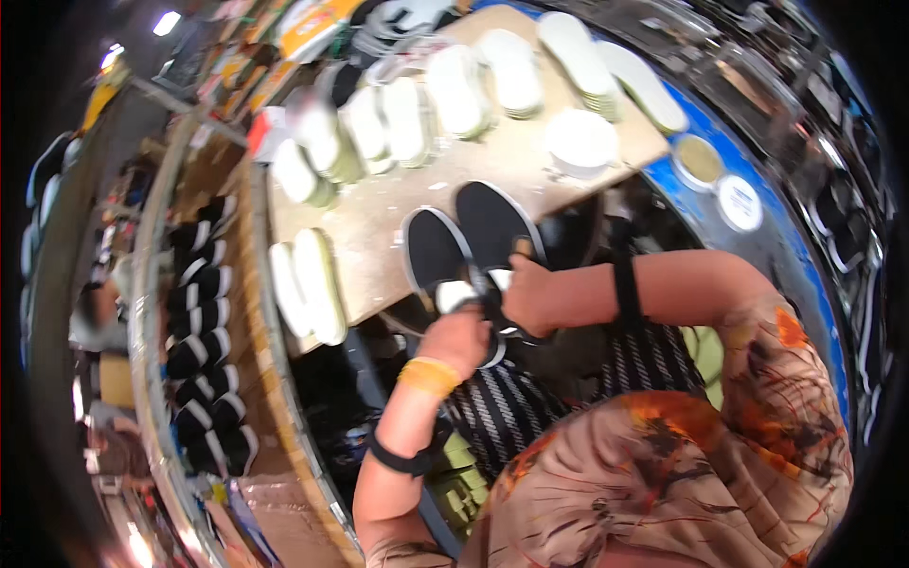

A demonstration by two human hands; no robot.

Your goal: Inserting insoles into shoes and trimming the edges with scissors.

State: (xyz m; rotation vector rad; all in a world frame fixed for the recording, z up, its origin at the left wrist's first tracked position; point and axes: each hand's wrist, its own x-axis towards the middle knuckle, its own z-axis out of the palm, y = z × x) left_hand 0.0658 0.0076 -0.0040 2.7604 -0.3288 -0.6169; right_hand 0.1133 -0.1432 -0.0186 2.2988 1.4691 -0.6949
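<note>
A pair of black slip-on shoes with white sole edges rests side by side at the near edge of the work table, toes pointing away from me. My left hand [458,339] is closed round the heel end of the left shoe [436,248]; something white shows inside that shoe's opening. With the thumb up along its side, my right hand [532,295] grips the right shoe [492,216] near its opening. The fingers of both hands are partly hidden and a little blurred.
Stacks of white insoles [456,93] line the far side of the table [369,241], with another pair of insoles [320,286] at its left. A white round lid [581,140] lies at the right. Racked black shoes [201,322] stand to my left, beyond a rail.
</note>
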